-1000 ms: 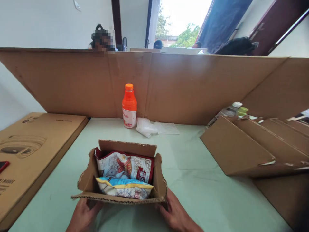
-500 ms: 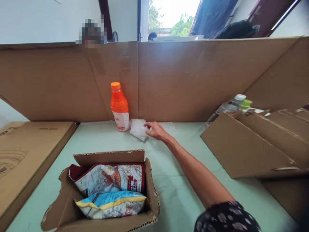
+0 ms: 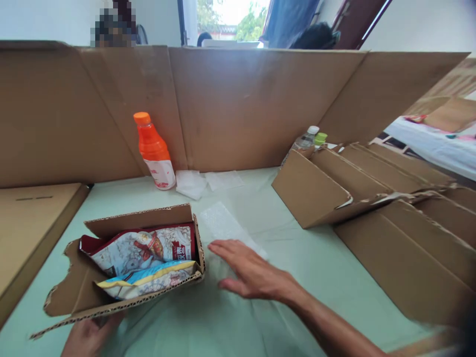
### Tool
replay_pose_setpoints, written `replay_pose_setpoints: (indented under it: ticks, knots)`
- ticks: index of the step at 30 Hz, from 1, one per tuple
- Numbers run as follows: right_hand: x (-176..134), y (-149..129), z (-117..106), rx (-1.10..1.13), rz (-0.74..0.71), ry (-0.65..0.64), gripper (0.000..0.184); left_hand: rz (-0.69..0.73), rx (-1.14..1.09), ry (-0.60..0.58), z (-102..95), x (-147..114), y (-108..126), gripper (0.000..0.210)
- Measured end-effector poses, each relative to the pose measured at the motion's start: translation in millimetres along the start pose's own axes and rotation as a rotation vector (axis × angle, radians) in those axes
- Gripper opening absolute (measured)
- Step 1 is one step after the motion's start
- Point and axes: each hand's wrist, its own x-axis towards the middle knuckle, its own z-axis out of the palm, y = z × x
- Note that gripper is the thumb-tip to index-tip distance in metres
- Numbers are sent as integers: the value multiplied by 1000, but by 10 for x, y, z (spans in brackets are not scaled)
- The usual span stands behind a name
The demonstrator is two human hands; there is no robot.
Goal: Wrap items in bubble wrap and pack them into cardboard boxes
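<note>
A small open cardboard box (image 3: 141,218) lies tilted on the pale green table. It holds a red-and-white snack bag (image 3: 145,248) and a blue-and-yellow snack bag (image 3: 148,278). My left hand (image 3: 87,334) grips the box's near bottom edge from below, and the flap partly hides it. My right hand (image 3: 253,272) lies flat with its fingers spread, just right of the box. Its fingertips rest on the near end of a clear bubble-wrap sheet (image 3: 223,225).
An orange bottle (image 3: 154,151) and a small pile of clear sheets (image 3: 191,183) stand by the tall cardboard wall (image 3: 241,109). Folded cartons (image 3: 316,191) fill the right side, with a water bottle (image 3: 305,140) behind them. A flat printed carton (image 3: 26,223) lies on the left. A person's head (image 3: 113,25) shows behind the wall.
My right hand has come back from the pile by the bottle, and a bubble-wrap sheet now lies under its fingers beside the box. The view has swung right; my left hand is back in view.
</note>
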Motion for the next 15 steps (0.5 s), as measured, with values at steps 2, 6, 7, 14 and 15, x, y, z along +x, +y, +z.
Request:
replay_pose_setpoints:
  ticks: [2, 6, 7, 14, 15]
  knots:
    - [157, -94, 253, 59, -59, -21, 82, -23, -34, -14, 23, 65, 38, 58]
    - [331, -47, 493, 199, -25, 143, 83, -16, -121, -78, 225, 290, 326, 55]
    - [352, 12, 485, 227, -10, 187, 81, -1, -138, -91, 308, 371, 441, 54]
    - [302, 574, 173, -94, 143, 287, 66, 103, -323, -91, 719, 624, 836, 68]
    - [261, 642, 145, -159, 190, 268, 65, 81, -325, -42, 711, 537, 829, 69]
